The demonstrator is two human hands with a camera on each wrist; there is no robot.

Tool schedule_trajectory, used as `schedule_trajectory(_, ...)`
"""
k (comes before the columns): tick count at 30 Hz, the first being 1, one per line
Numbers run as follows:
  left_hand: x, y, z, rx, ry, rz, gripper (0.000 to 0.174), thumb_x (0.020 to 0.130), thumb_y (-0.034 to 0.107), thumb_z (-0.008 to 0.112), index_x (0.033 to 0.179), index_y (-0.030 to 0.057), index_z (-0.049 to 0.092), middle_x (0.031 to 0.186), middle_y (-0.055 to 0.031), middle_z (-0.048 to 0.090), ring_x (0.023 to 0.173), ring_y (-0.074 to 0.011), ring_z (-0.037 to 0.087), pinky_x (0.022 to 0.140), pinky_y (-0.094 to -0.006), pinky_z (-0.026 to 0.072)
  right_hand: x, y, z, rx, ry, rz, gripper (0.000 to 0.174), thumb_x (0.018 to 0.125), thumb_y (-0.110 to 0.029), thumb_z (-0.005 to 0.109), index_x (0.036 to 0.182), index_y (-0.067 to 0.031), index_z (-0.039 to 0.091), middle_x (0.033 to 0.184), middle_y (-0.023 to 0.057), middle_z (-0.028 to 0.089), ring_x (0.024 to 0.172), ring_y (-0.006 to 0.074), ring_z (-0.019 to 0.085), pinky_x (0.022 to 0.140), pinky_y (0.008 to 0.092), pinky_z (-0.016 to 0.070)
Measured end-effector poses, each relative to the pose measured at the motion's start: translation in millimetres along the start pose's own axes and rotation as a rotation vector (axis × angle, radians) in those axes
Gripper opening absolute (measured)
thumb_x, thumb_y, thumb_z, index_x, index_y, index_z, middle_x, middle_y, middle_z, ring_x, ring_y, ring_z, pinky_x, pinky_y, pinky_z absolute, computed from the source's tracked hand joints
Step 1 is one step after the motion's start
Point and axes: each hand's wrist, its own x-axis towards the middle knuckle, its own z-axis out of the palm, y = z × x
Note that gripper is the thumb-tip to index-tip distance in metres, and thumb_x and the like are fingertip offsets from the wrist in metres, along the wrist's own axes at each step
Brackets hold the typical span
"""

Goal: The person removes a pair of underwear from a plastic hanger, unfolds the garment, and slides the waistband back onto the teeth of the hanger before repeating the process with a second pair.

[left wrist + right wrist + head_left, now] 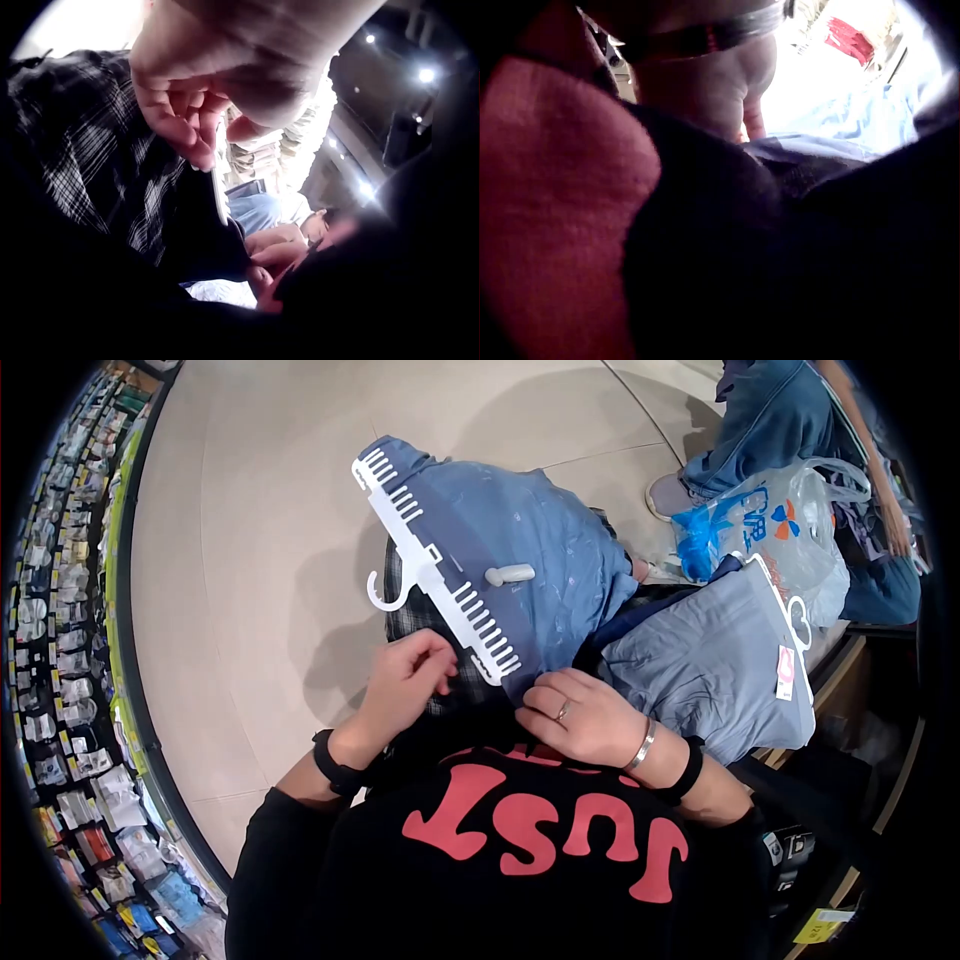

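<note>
Across the lap lies a blue garment with a darker waistband. On the waistband rests a white plastic hanger with comb-like teeth and a hook pointing left. A small grey tag sits on the fabric beside it. My right hand, with a ring and bracelet, grips the near end of the waistband; its fingertips are partly hidden in the right wrist view. Just left of the hanger's near end, my left hand hovers with loosely curled fingers and holds nothing. In the left wrist view, those fingers hang near the hanger's edge.
To the right lies a folded grey garment on its own white hanger. Behind it stands a clear plastic bag beside another person's jeans-clad leg. Shelves of packaged goods line the left. Plaid fabric covers the lap.
</note>
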Motion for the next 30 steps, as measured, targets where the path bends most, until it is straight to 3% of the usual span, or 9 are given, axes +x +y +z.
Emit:
schedule_trajectory(4, 5.4, 13.3, 14.0, -0.09, -0.147, -0.258, 0.023, 0.087, 0.022, 0.052, 0.092, 0.0003, 0.059, 0.078, -0.0076, 0.062, 0.058, -0.0125, 0.06, 0.049, -0.02, 0.0435, -3.9, -2.7, 0.1, 0.04, 0.011, 0.131, 0.023, 0.064, -0.01, 0.065, 0.084, -0.0039, 0.057, 0.081, 0.0074, 0.052, 0.075, 0.0235, 0.053, 0.064, 0.0324, 0.0452)
schedule_trajectory(5, 7.2, 15.2, 17.5, -0.058, -0.208, -0.302, 0.025, 0.09, 0.022, 0.048, 0.093, -0.0007, 0.058, 0.085, -0.0082, 0.063, 0.064, -0.013, 0.062, 0.052, -0.0196, 0.0449, 0.3, -5.7, -0.6, 0.058, 0.07, 0.192, 0.028, 0.062, -0.013, 0.071, 0.084, -0.0029, 0.055, 0.078, 0.0083, 0.051, 0.07, 0.0246, 0.052, 0.059, 0.0332, 0.0443)
schedule_trajectory(9, 11.8, 5.8, 34.2, -0.231, -0.202, -0.266, 0.027, 0.09, 0.025, 0.05, 0.094, -0.0005, 0.058, 0.087, -0.0069, 0.062, 0.066, -0.014, 0.062, 0.054, -0.0202, 0.0462, 11.6, -10.1, 4.5, -0.055, 0.104, 0.496, 0.027, 0.062, -0.019, 0.069, 0.075, -0.0044, 0.05, 0.073, 0.0079, 0.048, 0.065, 0.0233, 0.051, 0.055, 0.0324, 0.0436)
schedule_trajectory(15, 15.6, -6.4, 35.7, -0.326, -0.248, -0.239, 0.03, 0.09, 0.027, 0.05, 0.099, -0.0005, 0.058, 0.089, -0.0065, 0.062, 0.074, -0.0144, 0.063, 0.061, -0.0218, 0.0474, 6.7, -7.2, 16.1, -0.081, 0.096, 0.525, 0.022, 0.066, -0.016, 0.067, 0.075, -0.0039, 0.05, 0.072, 0.0082, 0.048, 0.065, 0.023, 0.053, 0.055, 0.0324, 0.0446)
schedule_trajectory(18, 16.1, -3.4, 36.4, -0.339, -0.248, -0.254, 0.027, 0.091, 0.024, 0.049, 0.093, -0.0005, 0.059, 0.084, -0.0069, 0.062, 0.072, -0.013, 0.061, 0.062, -0.022, 0.0472, 7.0, -6.1, 13.2, -0.075, 0.113, 0.536, 0.021, 0.068, -0.015, 0.066, 0.074, -0.0037, 0.05, 0.07, 0.0081, 0.049, 0.064, 0.0234, 0.054, 0.054, 0.0327, 0.0445)
schedule_trajectory(30, 16.9, -0.3, 37.9, -0.31, -0.253, -0.259, 0.026, 0.091, 0.024, 0.049, 0.092, -0.0004, 0.059, 0.083, -0.0069, 0.063, 0.071, -0.0124, 0.062, 0.061, -0.021, 0.0468, 10.1, -6.5, 10.0, -0.078, 0.116, 0.641, 0.023, 0.068, -0.018, 0.067, 0.072, -0.0035, 0.049, 0.068, 0.0092, 0.05, 0.062, 0.025, 0.055, 0.053, 0.0336, 0.0448)
